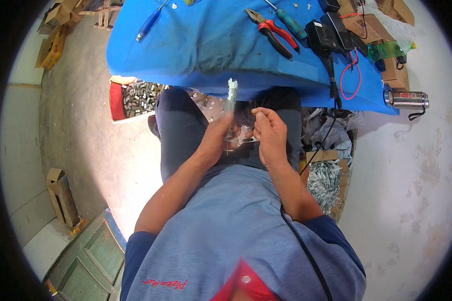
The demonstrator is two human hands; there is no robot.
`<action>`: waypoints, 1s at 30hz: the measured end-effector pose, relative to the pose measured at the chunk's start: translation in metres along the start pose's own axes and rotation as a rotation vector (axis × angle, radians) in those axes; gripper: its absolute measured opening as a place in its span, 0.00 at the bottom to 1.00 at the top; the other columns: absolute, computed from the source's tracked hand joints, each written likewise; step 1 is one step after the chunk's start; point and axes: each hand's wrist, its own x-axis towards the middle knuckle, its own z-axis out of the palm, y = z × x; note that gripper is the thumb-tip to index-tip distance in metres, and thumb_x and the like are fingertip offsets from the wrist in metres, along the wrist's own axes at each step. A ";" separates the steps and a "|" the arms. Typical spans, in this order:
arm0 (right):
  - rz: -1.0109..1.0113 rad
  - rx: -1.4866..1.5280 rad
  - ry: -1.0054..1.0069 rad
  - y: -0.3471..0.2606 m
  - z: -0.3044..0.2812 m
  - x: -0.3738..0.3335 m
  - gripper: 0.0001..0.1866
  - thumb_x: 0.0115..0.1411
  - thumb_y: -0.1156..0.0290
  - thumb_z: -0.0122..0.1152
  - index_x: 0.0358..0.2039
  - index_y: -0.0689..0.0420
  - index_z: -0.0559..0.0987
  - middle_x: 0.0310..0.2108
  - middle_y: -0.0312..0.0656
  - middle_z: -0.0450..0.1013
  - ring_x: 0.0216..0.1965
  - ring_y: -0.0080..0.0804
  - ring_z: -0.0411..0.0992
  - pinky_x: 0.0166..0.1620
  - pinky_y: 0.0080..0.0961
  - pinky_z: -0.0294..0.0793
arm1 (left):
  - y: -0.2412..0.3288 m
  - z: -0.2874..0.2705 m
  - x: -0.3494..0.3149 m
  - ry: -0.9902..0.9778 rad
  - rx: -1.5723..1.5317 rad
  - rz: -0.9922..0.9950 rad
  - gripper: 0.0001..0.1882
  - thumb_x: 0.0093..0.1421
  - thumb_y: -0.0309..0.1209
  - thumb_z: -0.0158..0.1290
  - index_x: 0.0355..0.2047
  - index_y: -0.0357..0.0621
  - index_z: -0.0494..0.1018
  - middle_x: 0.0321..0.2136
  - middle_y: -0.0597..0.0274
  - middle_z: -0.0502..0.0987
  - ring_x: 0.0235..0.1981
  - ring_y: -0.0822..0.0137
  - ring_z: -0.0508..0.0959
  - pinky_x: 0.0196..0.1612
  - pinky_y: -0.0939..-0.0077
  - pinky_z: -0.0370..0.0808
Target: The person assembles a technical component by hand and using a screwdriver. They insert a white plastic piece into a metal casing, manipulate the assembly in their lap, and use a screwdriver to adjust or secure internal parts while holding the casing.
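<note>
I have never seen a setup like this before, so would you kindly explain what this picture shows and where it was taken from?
There is no machine here, just a person's two bare hands. The one picture comes from a wide fisheye camera worn on the head and looking down, so straight edges bend near the rim. The left hand holds a slim pale piece. The right hand is beside it with fingers curled; whether they pinch something small is unclear. Ahead, on a blue cloth, lie red-and-black pliers, a blue-handled tool, a green-handled tool and a steel flask at the right edge.
</note>
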 end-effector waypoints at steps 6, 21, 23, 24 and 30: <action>-0.034 -0.255 -0.020 0.001 -0.007 0.001 0.12 0.64 0.68 0.53 0.38 0.64 0.78 0.24 0.33 0.69 0.22 0.17 0.66 0.25 0.18 0.71 | 0.007 0.002 0.000 0.124 0.088 0.057 0.24 0.67 0.53 0.42 0.26 0.46 0.66 0.22 0.66 0.69 0.21 0.73 0.68 0.26 0.80 0.65; -0.436 -1.069 0.626 -0.065 -0.188 -0.058 0.12 0.62 0.67 0.58 0.39 0.64 0.80 0.30 0.42 0.78 0.32 0.26 0.74 0.37 0.24 0.73 | 0.017 -0.013 -0.005 -0.005 -0.274 0.030 0.23 0.69 0.51 0.39 0.25 0.49 0.62 0.19 0.64 0.66 0.19 0.71 0.65 0.26 0.78 0.60; -0.440 -1.178 0.805 -0.072 -0.277 -0.078 0.12 0.63 0.66 0.57 0.39 0.62 0.80 0.29 0.41 0.77 0.32 0.25 0.73 0.37 0.24 0.72 | 0.009 -0.009 -0.005 -0.049 -0.304 -0.029 0.23 0.69 0.51 0.38 0.24 0.49 0.62 0.18 0.63 0.66 0.18 0.71 0.64 0.26 0.78 0.60; -0.461 -1.184 0.872 -0.074 -0.317 -0.088 0.13 0.63 0.64 0.56 0.39 0.61 0.80 0.27 0.39 0.75 0.31 0.22 0.71 0.37 0.23 0.71 | 0.004 -0.007 -0.006 -0.067 -0.299 -0.049 0.23 0.69 0.51 0.37 0.24 0.49 0.62 0.18 0.63 0.66 0.18 0.71 0.64 0.26 0.77 0.60; -0.112 -1.608 1.267 -0.048 -0.477 -0.128 0.26 0.60 0.52 0.56 0.49 0.60 0.77 0.39 0.52 0.78 0.39 0.44 0.76 0.46 0.34 0.73 | -0.008 0.006 -0.004 -0.244 -0.244 -0.135 0.25 0.69 0.52 0.36 0.23 0.47 0.63 0.18 0.63 0.67 0.19 0.71 0.65 0.27 0.76 0.61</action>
